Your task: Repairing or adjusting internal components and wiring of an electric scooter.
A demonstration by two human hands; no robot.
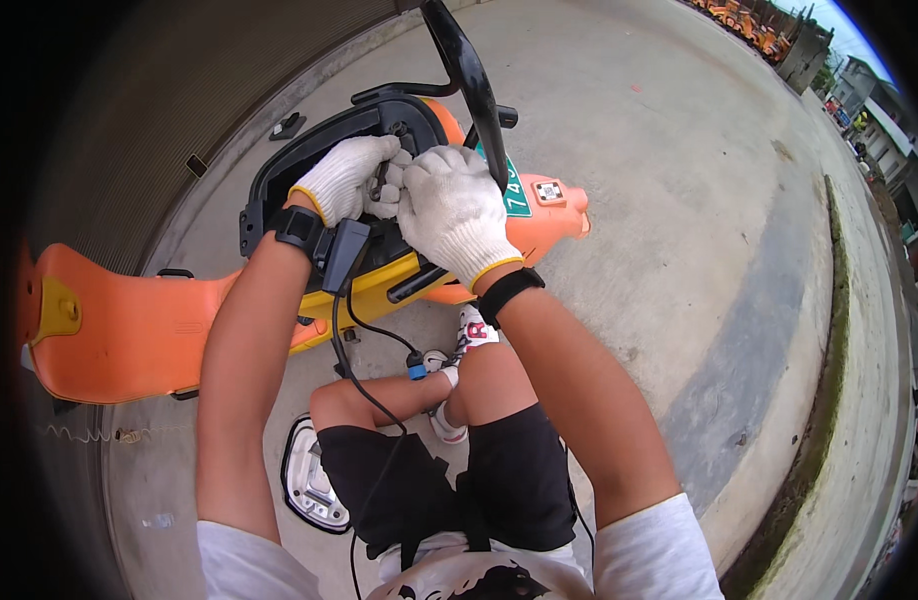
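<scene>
Both my hands wear white knit gloves with yellow cuffs and meet over the black rear frame [262, 185] of an orange and yellow scooter. My left hand [345, 178] is closed, its fingertips close to a small dark rod-like piece [380, 182] between the gloves. Curled fingers on my right hand [453, 212] hide whatever they grip. Beside that hand rises a bent black tube handle [469, 85]. From near my left wrist hangs a black box [346, 255] on a cable, and a blue-ended connector [416, 367] dangles lower down.
The scooter's orange front panel [129, 320] stretches to the left, near a ribbed shutter [159, 110]. A white and black oval part [311, 478] lies on the concrete beside my leg. A green plate [517, 188] is on the rear. A mossy kerb [829, 420] runs along the right.
</scene>
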